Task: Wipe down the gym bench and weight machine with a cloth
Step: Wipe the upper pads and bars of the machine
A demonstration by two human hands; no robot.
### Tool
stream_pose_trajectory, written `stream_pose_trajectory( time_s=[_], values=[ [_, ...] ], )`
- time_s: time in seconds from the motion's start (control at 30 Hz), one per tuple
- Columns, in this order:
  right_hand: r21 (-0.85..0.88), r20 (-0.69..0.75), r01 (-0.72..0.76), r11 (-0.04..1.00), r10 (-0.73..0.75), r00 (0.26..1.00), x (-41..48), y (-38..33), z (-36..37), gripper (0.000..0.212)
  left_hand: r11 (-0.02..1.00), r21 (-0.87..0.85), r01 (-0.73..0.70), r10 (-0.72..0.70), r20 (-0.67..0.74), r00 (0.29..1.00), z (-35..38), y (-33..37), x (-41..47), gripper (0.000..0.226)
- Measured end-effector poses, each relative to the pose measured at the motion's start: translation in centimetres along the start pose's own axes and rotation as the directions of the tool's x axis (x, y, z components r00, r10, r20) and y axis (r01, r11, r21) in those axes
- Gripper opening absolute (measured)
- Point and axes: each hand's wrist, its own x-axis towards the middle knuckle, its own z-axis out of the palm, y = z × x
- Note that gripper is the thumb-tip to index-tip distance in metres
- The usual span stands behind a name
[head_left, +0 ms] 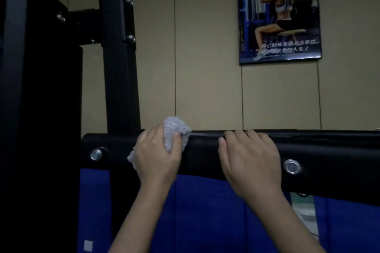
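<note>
A black horizontal crossbeam point(205, 150) of the weight machine runs across the lower middle of the head view, with shiny bolts on its face. My left hand point(156, 156) holds a bunched light grey cloth point(175, 130) and presses it against the beam's top edge near the left end. My right hand point(250, 158) rests further right, fingers curled over the top of the same beam, holding no cloth. The bench is not in view.
Black upright posts point(119, 57) of the machine frame rise at the left, joined by a short bar. Behind is a beige panelled wall with a fitness poster point(279, 14) at upper right. Blue padded panels point(205, 211) lie below the beam.
</note>
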Motion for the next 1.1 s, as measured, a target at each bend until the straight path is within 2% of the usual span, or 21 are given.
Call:
stream_pose_trajectory(
  time_s=[0.13, 0.23, 0.3, 0.4, 0.5, 0.7, 0.83, 0.97, 1.1],
  values=[
    [-0.001, -0.025, 0.01, 1.0, -0.01, 1.0, -0.2, 0.5, 0.4, 0.037, 0.997, -0.035, -0.069, 0.07, 0.017, 0.997, 1.6, 2.1, -1.4, 0.046],
    [0.01, -0.046, -0.003, 1.0, 0.003, 0.999, -0.3, 0.7, 0.3, 0.038, 0.982, -0.004, -0.186, 0.186, 0.034, 0.982, 1.5, 1.6, -1.5, 0.05],
    [0.022, -0.039, -0.008, 1.0, 0.008, 0.999, -0.4, 0.6, 0.2, 0.038, 0.976, 0.055, -0.209, 0.206, 0.044, 0.977, 0.8, 0.2, -0.9, 0.049],
    [0.033, -0.026, -0.012, 0.999, 0.013, 1.0, -0.6, 0.3, 0.2, 0.038, 0.991, 0.115, -0.071, 0.071, 0.003, 0.997, -0.9, -3.1, 0.3, 0.046],
    [0.021, -0.032, -0.013, 1.0, 0.014, 0.999, -0.5, 0.2, 0.4, 0.037, 0.994, 0.087, 0.063, -0.055, -0.093, 0.994, -2.4, -5.6, 1.0, 0.044],
    [0.025, -0.036, -0.028, 0.999, 0.029, 0.999, -0.3, 0.1, 0.4, 0.037, 0.988, 0.008, 0.157, -0.152, -0.196, 0.969, -0.9, -4.6, -0.2, 0.046],
    [0.01, -0.052, -0.031, 0.999, 0.031, 0.998, -0.4, 0.2, 0.4, 0.036, 0.996, -0.026, 0.081, -0.084, -0.181, 0.98, 1.4, -0.9, -2.5, 0.046],
    [0.021, -0.063, -0.027, 0.999, 0.028, 0.998, -0.4, 0.4, 0.4, 0.034, 0.999, 0.021, -0.04, 0.042, -0.112, 0.993, 3.7, 3.3, -4.4, 0.041],
    [0.034, -0.052, -0.036, 0.999, 0.038, 0.998, -0.4, 0.4, 0.4, 0.038, 0.989, 0.014, -0.146, 0.147, -0.068, 0.987, 3.9, 2.6, -4.3, 0.042]
  ],
)
